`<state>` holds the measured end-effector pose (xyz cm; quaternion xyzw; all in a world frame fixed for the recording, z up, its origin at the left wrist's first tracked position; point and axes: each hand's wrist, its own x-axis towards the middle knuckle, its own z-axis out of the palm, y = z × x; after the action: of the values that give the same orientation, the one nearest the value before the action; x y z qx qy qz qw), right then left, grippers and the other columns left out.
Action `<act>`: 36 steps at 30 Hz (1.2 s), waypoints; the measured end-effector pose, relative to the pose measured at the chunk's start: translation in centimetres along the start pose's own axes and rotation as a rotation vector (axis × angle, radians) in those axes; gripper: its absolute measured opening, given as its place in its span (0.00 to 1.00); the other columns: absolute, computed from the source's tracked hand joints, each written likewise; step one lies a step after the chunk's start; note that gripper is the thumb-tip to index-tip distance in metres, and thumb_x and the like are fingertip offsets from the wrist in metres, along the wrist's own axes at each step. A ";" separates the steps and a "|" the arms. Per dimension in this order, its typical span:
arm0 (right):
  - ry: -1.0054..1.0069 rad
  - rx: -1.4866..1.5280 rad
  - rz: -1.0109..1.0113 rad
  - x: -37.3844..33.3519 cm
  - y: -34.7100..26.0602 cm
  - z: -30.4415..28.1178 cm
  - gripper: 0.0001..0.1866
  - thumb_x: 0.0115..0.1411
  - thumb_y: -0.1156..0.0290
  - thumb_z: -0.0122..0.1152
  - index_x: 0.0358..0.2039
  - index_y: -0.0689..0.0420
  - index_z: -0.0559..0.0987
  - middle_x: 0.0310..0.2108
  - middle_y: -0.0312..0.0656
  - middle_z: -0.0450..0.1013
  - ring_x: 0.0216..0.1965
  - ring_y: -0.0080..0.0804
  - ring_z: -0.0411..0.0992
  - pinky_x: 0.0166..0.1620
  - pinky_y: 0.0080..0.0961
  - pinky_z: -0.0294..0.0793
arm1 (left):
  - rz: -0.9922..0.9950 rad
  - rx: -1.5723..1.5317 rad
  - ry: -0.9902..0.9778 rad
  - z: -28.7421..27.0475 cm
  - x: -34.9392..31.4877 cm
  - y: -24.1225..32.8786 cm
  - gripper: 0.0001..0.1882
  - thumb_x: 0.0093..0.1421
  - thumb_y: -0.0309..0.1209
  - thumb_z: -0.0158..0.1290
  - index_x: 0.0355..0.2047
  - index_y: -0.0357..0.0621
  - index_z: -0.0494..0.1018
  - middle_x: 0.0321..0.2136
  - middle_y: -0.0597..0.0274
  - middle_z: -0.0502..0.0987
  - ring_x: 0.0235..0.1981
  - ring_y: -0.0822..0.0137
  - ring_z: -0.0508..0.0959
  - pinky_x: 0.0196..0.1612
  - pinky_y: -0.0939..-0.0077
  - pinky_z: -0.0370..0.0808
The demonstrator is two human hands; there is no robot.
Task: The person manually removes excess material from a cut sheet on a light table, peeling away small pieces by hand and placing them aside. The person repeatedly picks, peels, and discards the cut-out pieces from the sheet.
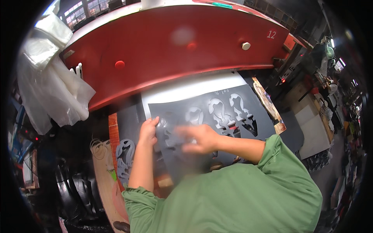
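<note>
Green sleeves nearest. Left hand (148, 130) fingers pinching edge of dark cut-out sheet (217, 116) below red press head (175, 46); right hand (196, 138) blurred, fingers' state unclear. Judged: repositioning sheet; next needs flat alignment.

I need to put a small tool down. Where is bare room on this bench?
The white board is bare between the red press head and the dark sheet. Around the left hand and right hand it is crowded with cut-outs.
</note>
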<state>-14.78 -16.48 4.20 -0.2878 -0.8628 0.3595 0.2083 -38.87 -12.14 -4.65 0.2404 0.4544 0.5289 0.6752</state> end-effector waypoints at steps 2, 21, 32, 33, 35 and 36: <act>0.278 -0.050 0.067 1.8 2.4 0.4 0.32 0.53 0.53 0.64 0.52 0.60 0.70 0.48 0.49 0.70 0.50 0.47 0.68 0.51 0.39 0.69 | 0.072 -0.061 -0.111 0.5 0.2 -0.1 0.11 0.65 0.29 0.44 0.44 0.37 0.70 0.40 0.57 0.77 0.38 0.64 0.78 0.43 0.67 0.76; 0.419 -0.263 0.055 7.6 8.5 2.7 0.36 0.39 0.52 0.74 0.46 0.58 0.73 0.46 0.49 0.69 0.52 0.48 0.65 0.54 0.39 0.65 | -0.070 -0.051 -0.260 2.2 1.8 1.3 0.16 0.65 0.39 0.48 0.42 0.39 0.73 0.37 0.57 0.78 0.35 0.62 0.79 0.39 0.66 0.77; 0.091 -0.201 0.243 10.4 7.0 -2.4 0.28 0.38 0.51 0.73 0.29 0.60 0.74 0.29 0.48 0.74 0.33 0.44 0.73 0.36 0.37 0.71 | 0.166 0.199 -0.113 2.7 1.9 0.6 0.16 0.64 0.38 0.50 0.43 0.36 0.71 0.37 0.58 0.77 0.35 0.68 0.76 0.38 0.72 0.74; 0.096 -0.181 0.265 10.4 6.8 -2.4 0.26 0.39 0.51 0.72 0.28 0.59 0.75 0.29 0.48 0.74 0.33 0.44 0.74 0.36 0.37 0.72 | 0.194 0.231 -0.103 2.7 2.0 0.4 0.16 0.64 0.37 0.50 0.42 0.36 0.72 0.37 0.58 0.77 0.35 0.68 0.76 0.38 0.72 0.73; 0.018 -0.236 0.247 10.5 6.4 -1.8 0.23 0.42 0.52 0.71 0.28 0.58 0.75 0.28 0.47 0.74 0.32 0.44 0.74 0.36 0.38 0.72 | 0.215 0.252 0.010 2.5 2.5 0.2 0.15 0.64 0.36 0.50 0.42 0.35 0.72 0.36 0.58 0.77 0.35 0.69 0.75 0.38 0.73 0.73; 0.024 -0.286 0.243 10.5 6.3 -1.5 0.21 0.43 0.52 0.70 0.27 0.57 0.76 0.28 0.46 0.75 0.32 0.44 0.74 0.36 0.38 0.72 | 0.226 0.224 0.041 2.3 2.8 0.1 0.15 0.64 0.36 0.50 0.42 0.35 0.72 0.36 0.58 0.77 0.34 0.69 0.75 0.38 0.73 0.73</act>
<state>-19.64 -5.30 2.11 -0.4207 -0.8616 0.2522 0.1304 -36.85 -9.19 -4.50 0.3529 0.4941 0.5524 0.5711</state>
